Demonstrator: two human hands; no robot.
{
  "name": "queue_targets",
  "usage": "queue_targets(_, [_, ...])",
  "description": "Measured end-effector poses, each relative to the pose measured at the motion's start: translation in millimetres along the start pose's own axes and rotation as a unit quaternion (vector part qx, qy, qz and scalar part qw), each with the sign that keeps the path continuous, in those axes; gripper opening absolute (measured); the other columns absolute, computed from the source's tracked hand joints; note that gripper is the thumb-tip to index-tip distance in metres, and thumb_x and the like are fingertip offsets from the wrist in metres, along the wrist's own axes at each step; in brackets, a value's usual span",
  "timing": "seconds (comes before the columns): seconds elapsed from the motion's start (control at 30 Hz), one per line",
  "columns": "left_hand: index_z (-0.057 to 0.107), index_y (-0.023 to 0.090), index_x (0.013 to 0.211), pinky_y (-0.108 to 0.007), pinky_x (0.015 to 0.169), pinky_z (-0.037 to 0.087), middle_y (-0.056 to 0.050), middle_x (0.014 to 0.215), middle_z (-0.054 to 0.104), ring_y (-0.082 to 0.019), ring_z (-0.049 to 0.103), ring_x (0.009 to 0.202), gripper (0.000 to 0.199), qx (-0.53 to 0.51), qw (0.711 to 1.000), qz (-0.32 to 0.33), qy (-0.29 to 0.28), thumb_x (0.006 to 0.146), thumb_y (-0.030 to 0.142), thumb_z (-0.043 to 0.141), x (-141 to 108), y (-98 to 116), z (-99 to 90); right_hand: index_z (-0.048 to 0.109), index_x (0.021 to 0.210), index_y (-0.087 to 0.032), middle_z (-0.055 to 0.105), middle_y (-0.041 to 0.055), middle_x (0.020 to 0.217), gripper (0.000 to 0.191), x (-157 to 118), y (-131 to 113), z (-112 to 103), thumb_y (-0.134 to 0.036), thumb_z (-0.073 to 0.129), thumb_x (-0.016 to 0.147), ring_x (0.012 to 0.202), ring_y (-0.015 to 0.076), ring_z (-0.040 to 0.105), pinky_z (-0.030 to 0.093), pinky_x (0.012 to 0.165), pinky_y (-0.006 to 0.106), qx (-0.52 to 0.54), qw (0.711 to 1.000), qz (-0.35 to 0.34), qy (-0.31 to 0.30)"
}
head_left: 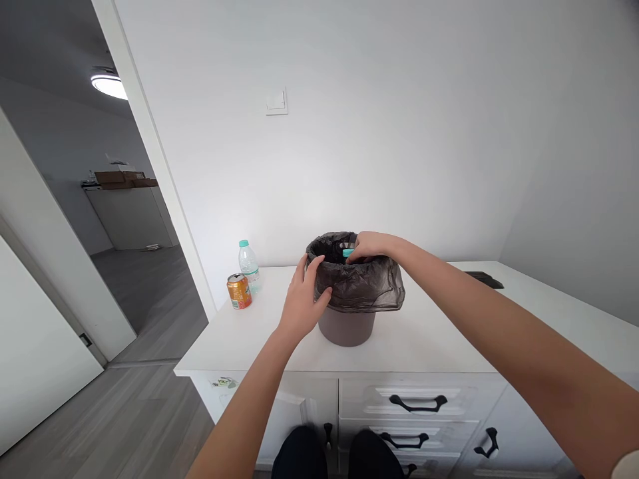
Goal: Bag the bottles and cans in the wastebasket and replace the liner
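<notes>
Bin [347, 329] stands upright between the 2 hands, dark liner [369, 289] folded over its rim. Left hand [301, 299] is spread against the bin's left side, thumb on the liner, not clenched. Right hand [369, 246] dips into the bin's mouth from the right, fingers curled by a teal piece [348, 253] just inside the rim, so it's way nearer; can't tell if it's really gripping, or which way the piece's long axis runs. 1 bottle [248, 263] and 1 can [239, 293] stand left of the bin
</notes>
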State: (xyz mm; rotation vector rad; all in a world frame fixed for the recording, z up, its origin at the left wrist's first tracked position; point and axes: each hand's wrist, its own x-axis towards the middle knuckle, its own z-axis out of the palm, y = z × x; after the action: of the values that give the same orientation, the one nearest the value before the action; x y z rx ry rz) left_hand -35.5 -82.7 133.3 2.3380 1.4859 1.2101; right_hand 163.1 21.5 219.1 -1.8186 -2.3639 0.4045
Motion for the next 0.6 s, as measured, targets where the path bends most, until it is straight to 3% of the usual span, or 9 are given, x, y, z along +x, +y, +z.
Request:
queue_targets(0.13, [0.032,0.035,0.145,-0.054,0.105,0.041,-0.007,0.158,0.020,-0.033,0.035,0.139,0.060,-0.004,1.000,0.000,0.004,0.089,0.029,0.053,0.1,-0.4,0.1,0.069,0.073,-0.015,0.069,0.0090,0.074,0.013,-4.6,-14.2,-3.8,-0.024,0.074,0.066,0.079,0.0241,0.066,0.049,0.067,0.030,-0.094,0.995,0.023,0.010])
queue_targets(0.23, [0.031,0.037,0.146,-0.054,0.106,0.040,-0.006,0.158,0.020,-0.033,0.034,0.139,0.061,-0.002,1.000,-0.002,0.002,0.089,0.031,0.054,-0.5,-0.3,0.2,0.073,0.085,-0.014,0.072,0.0105,0.086,0.021,-12.1,-21.1,-10.6,-0.015,0.074,0.064,0.086,0.0255,0.067,0.051,0.072,0.030,-0.104,0.994,0.024,0.029])
queue_targets(0.33, [0.027,0.038,0.148,-0.054,0.107,0.038,-0.005,0.159,0.018,-0.033,0.028,0.142,0.063,-0.006,1.000,0.006,-0.006,0.090,0.033,0.053,-0.9,-4.5,-0.3,0.073,0.097,-0.016,0.073,0.0081,0.098,0.029,-32.1,-25.6,-21.3,-0.014,0.070,0.068,0.094,0.0233,0.066,0.051,0.078,0.028,-0.070,0.994,-0.009,0.078])
queue_targets(0.4, [0.024,0.038,0.149,-0.054,0.109,0.035,-0.005,0.159,0.019,-0.032,0.026,0.143,0.066,-0.017,1.000,0.026,0.002,0.090,0.033,0.053,-0.2,-15.7,-2.7,0.073,0.099,-0.017,0.074,0.0061,0.096,0.027,-55.3,-26.3,-27.0,-0.016,0.066,0.073,0.094,0.0214,0.067,0.052,0.081,0.027,0.010,0.989,-0.044,0.141])
queue_targets(0.47, [0.023,0.035,0.150,-0.052,0.112,0.032,-0.006,0.157,0.023,-0.030,0.026,0.143,0.069,-0.029,0.998,0.043,0.047,0.089,0.030,0.054,1.2,-37.9,-8.1,0.073,0.099,-0.018,0.074,0.0049,0.089,0.024,-85.0,-22.9,-27.0,-0.024,0.064,0.078,0.090,0.0208,0.068,0.053,0.082,0.029,0.116,0.969,-0.080,0.205])
queue_targets(0.53, [0.023,0.031,0.150,-0.048,0.113,0.031,-0.007,0.155,0.028,-0.029,0.028,0.142,0.071,-0.038,0.990,0.027,0.135,0.086,0.027,0.054,2.3,-70.9,-17.4,0.073,0.101,-0.021,0.074,0.0052,0.086,0.029,-117.4,-14.4,-17.3,-0.040,0.063,0.080,0.086,0.0215,0.069,0.055,0.081,0.033,0.204,0.944,-0.115,0.232])
queue_targets(0.6, [0.025,0.028,0.149,-0.046,0.112,0.033,-0.008,0.153,0.031,-0.028,0.030,0.140,0.069,-0.039,0.970,-0.039,0.239,0.085,0.026,0.053,2.5,-110.3,-29.9,0.073,0.102,-0.025,0.073,0.0064,0.087,0.039,-147.5,-1.9,3.9,-0.053,0.066,0.076,0.083,0.0223,0.070,0.058,0.078,0.036,0.270,0.930,-0.160,0.193])
